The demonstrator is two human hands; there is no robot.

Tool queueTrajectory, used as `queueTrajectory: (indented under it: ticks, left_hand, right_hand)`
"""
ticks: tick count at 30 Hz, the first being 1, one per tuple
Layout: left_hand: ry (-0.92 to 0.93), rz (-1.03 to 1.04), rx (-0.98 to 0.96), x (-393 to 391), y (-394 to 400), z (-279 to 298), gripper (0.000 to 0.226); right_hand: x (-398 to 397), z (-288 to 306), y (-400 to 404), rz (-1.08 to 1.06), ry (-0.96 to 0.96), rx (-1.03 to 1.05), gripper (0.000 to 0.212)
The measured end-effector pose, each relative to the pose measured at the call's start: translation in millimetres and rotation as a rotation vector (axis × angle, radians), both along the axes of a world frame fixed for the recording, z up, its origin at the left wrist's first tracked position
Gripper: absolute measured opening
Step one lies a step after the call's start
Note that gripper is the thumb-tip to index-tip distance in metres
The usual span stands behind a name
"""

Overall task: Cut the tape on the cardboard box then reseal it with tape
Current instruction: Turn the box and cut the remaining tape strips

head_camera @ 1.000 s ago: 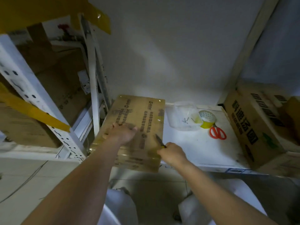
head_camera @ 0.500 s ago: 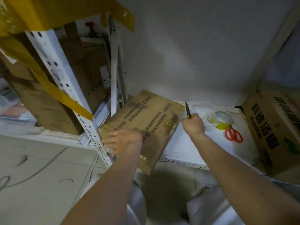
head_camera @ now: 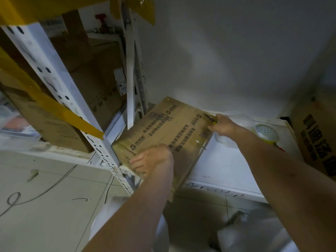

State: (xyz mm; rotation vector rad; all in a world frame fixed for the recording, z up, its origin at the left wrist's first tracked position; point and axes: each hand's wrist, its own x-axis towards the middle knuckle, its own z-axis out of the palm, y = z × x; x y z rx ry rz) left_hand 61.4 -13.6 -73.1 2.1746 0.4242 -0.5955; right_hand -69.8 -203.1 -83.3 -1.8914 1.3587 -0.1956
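Two hands are working on the cardboard box (head_camera: 167, 131), which is lying flat at the left end of a white shelf (head_camera: 223, 166), its near corner sticking out past the edge. The left hand (head_camera: 152, 160) is gripping the near-left edge, fingers curled over it. The right hand (head_camera: 224, 125) is clutching a small knife (head_camera: 210, 118) with its blade touching the far-right corner. A tape roll (head_camera: 266, 133) is sitting further right, beside another printed box (head_camera: 316, 135).
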Motion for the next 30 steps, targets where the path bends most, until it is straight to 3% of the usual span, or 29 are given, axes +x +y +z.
queueTrajectory:
  ticks: [5,10,15,18,21,25,30]
  left_hand:
    - [-0.171,-0.265,0.055,11,4,-1,0.095]
    - [-0.3,-0.633,-0.017,41,7,9,0.073]
    - [-0.381,-1.096,0.309,45,11,9,0.073]
    - [-0.448,-1.274,0.402,26,24,6,0.068]
    - [-0.503,-1.349,0.448,8,28,3,0.073]
    - [-0.527,-1.387,0.454,-7,27,0,0.068]
    - [-0.513,-1.384,0.455,-10,29,-6,0.064]
  right_hand:
    - [-31,-8,5,-0.094,0.124,-0.089,0.051]
    - [-49,-4,41,-0.188,0.097,-0.101,0.047]
    - [-48,5,92,-0.28,0.108,-0.068,0.044]
    - [-51,8,114,-0.289,0.16,-0.048,0.05]
    - [-50,16,135,-0.283,0.257,-0.099,0.054]
    - [-37,22,166,-0.139,0.381,-0.388,0.047]
    - [-6,17,192,0.093,0.518,-0.385,0.043]
